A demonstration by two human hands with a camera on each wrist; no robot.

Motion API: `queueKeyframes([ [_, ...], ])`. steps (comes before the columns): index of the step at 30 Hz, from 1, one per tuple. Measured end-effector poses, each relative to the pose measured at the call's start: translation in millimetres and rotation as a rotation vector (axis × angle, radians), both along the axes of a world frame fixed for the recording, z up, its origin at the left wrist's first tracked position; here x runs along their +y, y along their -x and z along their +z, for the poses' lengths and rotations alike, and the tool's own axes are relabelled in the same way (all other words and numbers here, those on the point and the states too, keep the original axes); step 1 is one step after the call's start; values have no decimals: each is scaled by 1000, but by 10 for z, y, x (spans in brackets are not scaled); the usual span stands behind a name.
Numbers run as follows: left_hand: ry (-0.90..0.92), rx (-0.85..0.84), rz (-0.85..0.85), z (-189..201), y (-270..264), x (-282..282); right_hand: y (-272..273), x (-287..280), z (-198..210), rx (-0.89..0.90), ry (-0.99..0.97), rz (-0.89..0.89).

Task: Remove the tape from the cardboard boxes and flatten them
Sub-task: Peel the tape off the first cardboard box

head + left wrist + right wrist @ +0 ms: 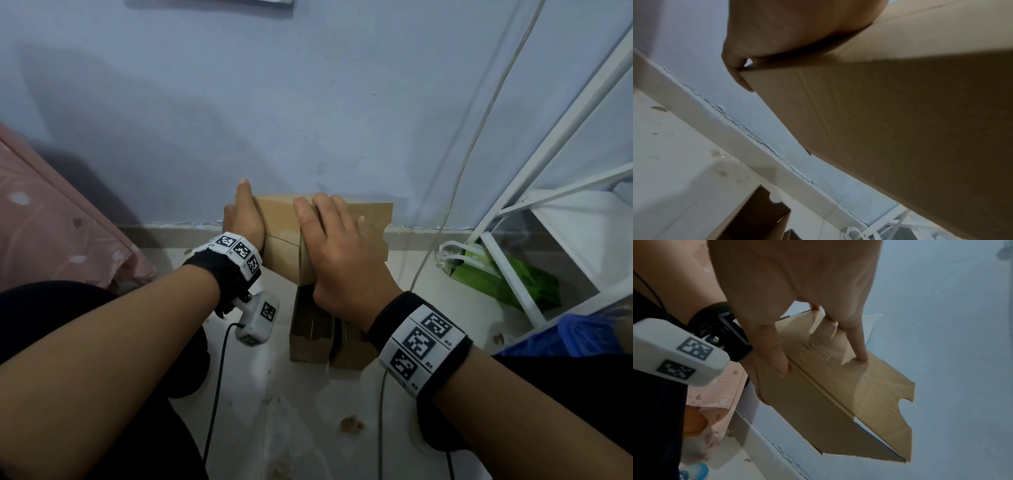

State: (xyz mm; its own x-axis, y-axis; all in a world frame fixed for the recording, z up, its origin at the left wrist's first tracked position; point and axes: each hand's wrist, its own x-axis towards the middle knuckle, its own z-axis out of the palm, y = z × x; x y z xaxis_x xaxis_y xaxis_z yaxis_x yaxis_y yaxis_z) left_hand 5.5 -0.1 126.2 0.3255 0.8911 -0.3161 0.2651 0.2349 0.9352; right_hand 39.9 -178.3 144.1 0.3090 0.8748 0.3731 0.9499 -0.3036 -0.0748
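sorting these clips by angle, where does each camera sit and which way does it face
Head: worn high, looks down past both forearms at the left hand and right hand on the box.
Left wrist: below the palm, looks up along the box's side.
Right wrist: under the palm, looks along the fingers pressing the box.
All share the box.

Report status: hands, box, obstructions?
Left hand grips box's left end. Right hand presses flat on cardboard box. More boxes underneath on floor.

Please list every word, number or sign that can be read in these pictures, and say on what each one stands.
"R5": on the right wristband, beside a square code.
"R4": on the same band, lower down.
"R3": at its lower edge, very small and uncertain.
The left wristband: small marks, too blurred to read.
The cardboard box: no print visible.
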Motion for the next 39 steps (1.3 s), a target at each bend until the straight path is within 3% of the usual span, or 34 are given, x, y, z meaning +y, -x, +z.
queueKeyframes([
  [6,-26,13,70,-49,-14,80,-24,-18,9,100,-15,12],
  [13,-43,2,157,1,-63,116,44,-15,-3,431,-98,-15],
  [22,38,-41,243,68,-79,87,64,86,4,770,-448,-43],
  [28,-161,12,151,71,-138,-62,11,199,-74,950,-791,-358],
  [32,-235,64,112,1,-122,-195,-21,252,-175,1315,-1013,-632],
  [36,-291,59,124,47,-142,-194,-171,290,-232,1599,-1004,-798],
  [39,-339,68,161,51,-137,-175,-323,308,-187,1803,-844,-712],
])
